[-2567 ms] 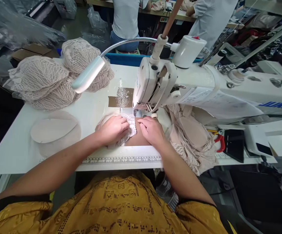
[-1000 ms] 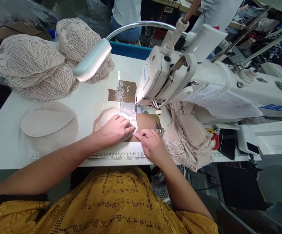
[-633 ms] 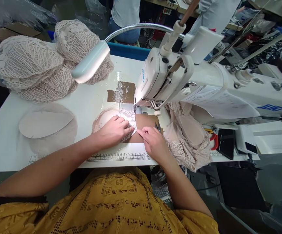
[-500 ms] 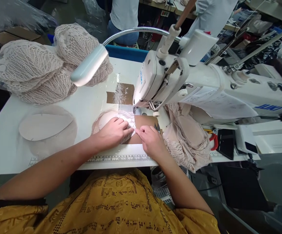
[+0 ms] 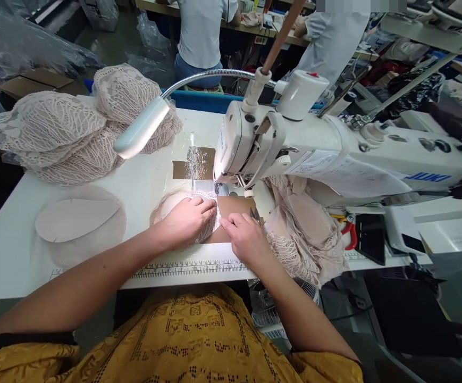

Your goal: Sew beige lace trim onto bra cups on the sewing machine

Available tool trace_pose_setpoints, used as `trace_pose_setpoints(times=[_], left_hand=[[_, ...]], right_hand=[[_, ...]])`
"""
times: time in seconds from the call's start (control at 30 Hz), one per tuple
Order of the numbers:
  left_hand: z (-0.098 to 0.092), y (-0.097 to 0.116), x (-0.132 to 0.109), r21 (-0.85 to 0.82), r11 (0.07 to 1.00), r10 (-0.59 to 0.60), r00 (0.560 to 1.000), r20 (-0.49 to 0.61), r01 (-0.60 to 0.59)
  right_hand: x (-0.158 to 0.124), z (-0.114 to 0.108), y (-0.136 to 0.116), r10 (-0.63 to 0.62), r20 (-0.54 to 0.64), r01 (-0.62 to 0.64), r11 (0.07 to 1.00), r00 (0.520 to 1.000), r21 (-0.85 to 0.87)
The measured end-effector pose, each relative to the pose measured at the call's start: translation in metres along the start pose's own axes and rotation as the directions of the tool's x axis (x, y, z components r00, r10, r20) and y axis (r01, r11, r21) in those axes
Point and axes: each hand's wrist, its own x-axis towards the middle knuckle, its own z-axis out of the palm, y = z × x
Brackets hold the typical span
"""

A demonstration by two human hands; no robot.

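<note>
A beige lace piece with a pale rounded panel [image 5: 171, 201] lies at the needle area of the white sewing machine [image 5: 238, 138]. My left hand [image 5: 189, 219] presses down on it, fingers bent and together over its lace edge. Just right of that edge is my right hand [image 5: 249, 238], its fingers curled and thumb against the index finger. Whatever is in that pinch is too small to see. Dark metal blades, perhaps thread snips [image 5: 254, 214], show beside the right hand's knuckles; whether they are held I cannot tell. Brown tape or card [image 5: 234, 205] covers the table under the hands.
Lace bundles [image 5: 55, 127] pile at the back left, with a sheer oval piece [image 5: 81, 221] in front. A lamp [image 5: 143, 127] hangs over the table. More lace fabric [image 5: 300, 229], red-handled scissors [image 5: 349, 234] and a phone [image 5: 369, 236] lie right. People sit behind.
The view has tilted up a little. My right fingertips have drawn slightly away from the lace edge, and my left fingers have curled back a little over the lace.
</note>
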Motion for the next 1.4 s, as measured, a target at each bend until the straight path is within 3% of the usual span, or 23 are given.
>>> trace_pose_setpoints(times=[0.37, 0.77, 1.1, 1.4], left_hand=[[0.002, -0.005, -0.002, -0.031, 0.999, 0.005, 0.992, -0.122, -0.009], [0.005, -0.024, 0.001, -0.041, 0.998, 0.043, 0.994, -0.105, -0.048], [0.008, -0.037, 0.004, -0.052, 0.993, 0.11, 0.994, -0.003, -0.11], [0.007, -0.059, 0.018, -0.018, 0.988, 0.152, 0.988, 0.024, -0.152]], right_hand=[[0.004, -0.005, -0.005, 0.062, 0.041, -0.063, 0.998, 0.997, 0.011], [0.016, -0.011, -0.008, 0.122, 0.129, -0.127, 0.991, 0.984, 0.035], [0.021, -0.017, -0.007, 0.108, 0.204, -0.113, 0.993, 0.973, 0.013], [0.046, -0.022, -0.002, 0.118, 0.229, -0.125, 0.992, 0.966, 0.016]])
